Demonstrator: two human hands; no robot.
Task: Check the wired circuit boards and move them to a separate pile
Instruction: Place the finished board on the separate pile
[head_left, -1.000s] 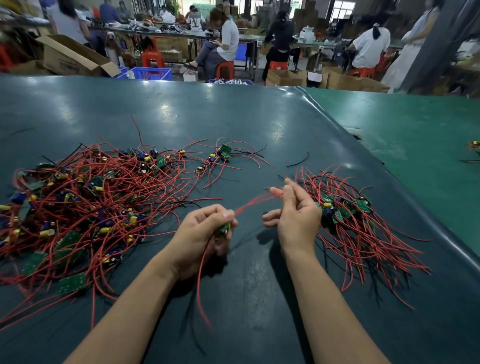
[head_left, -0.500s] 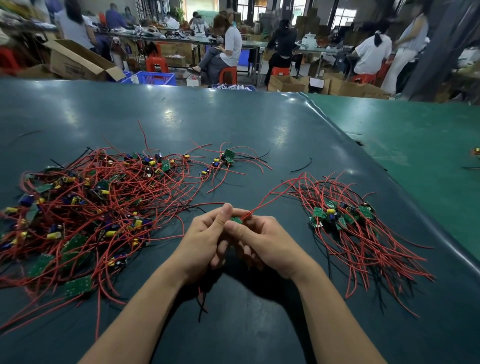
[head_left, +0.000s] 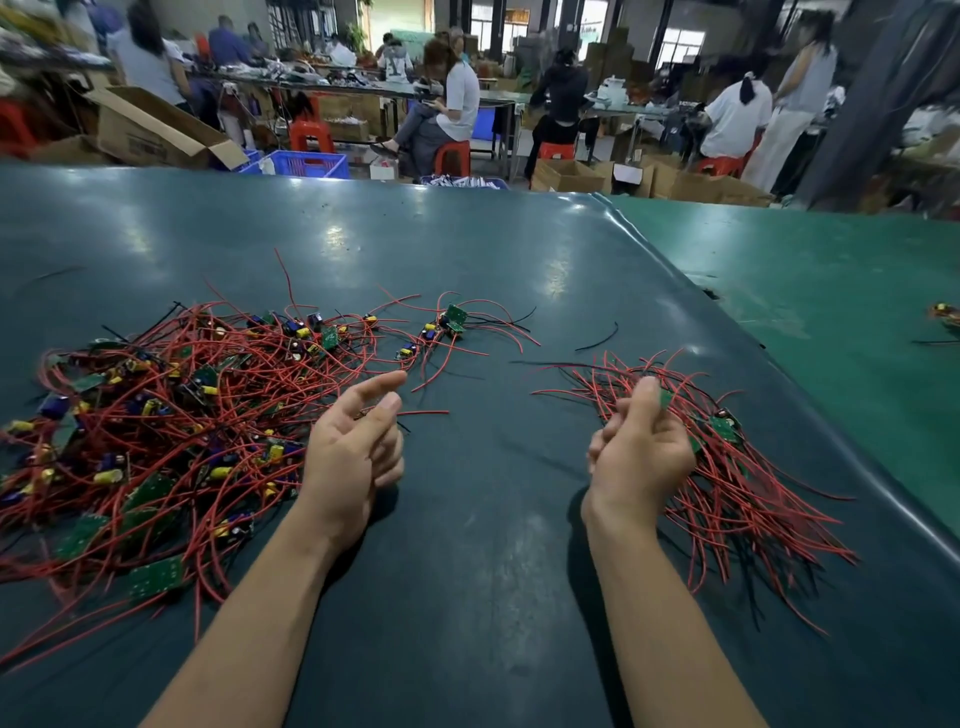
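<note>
The right hand (head_left: 641, 447) hovers over the near-left edge of the checked pile (head_left: 727, 467) on the right of the desk (head_left: 493, 519), its grip curled round a small green circuit board (head_left: 666, 399) pinched at the thumb tip. To finish this step well, the hand should lower the board onto the pile with its red wires running the same way as the others, then let go cleanly so no lead snags a finger. The left hand (head_left: 353, 447) is open, palm up and fingers relaxed, holding nothing, just right of the unchecked heap (head_left: 156, 426); it looks ready to pick the next board. That heap, on the left, is a loose tangle of red and black leads, green boards and yellow and blue components.
</note>
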